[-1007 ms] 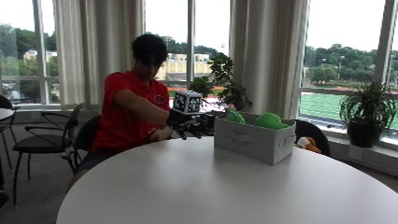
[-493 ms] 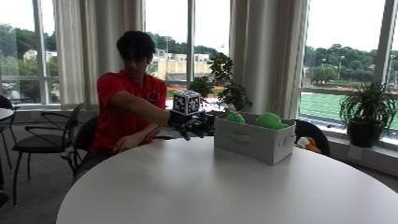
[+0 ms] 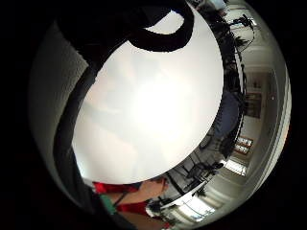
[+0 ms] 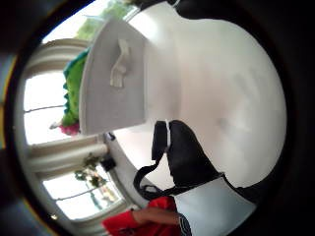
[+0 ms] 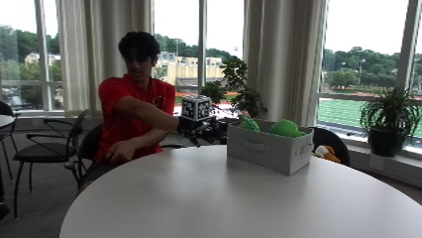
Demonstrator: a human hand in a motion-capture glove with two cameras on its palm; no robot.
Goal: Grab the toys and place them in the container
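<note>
Little has moved since the earlier frames: right hand (image 5: 206,130) still hovers beside the box's (image 5: 269,150) near end, at the tabletop's (image 5: 217,203) far edge; the person's head has lifted and the bare left hand (image 5: 119,151) has dropped to the tabletop's rim.

Right hand: fingers too dark and bunched in the outside view to read; thumb-side palm view shows one gloved finger (image 4: 183,153) lying out over bare tabletop with nothing in it. Cannot tell whether the hand is spread or curled.

Box: white fabric, handle on its side, standing on the tabletop. Green toys (image 5: 285,128) heap above its rim; a smaller green piece (image 5: 248,123) sits at the end nearest the hand. Thumb-side view shows something pink (image 4: 69,129) under the green.

An orange-and-white toy (image 5: 326,152) lies off the tabletop, behind the box.

Step, by my reading: between drops, toys already in. Next move calls for reaching past the box to that last toy.
</note>
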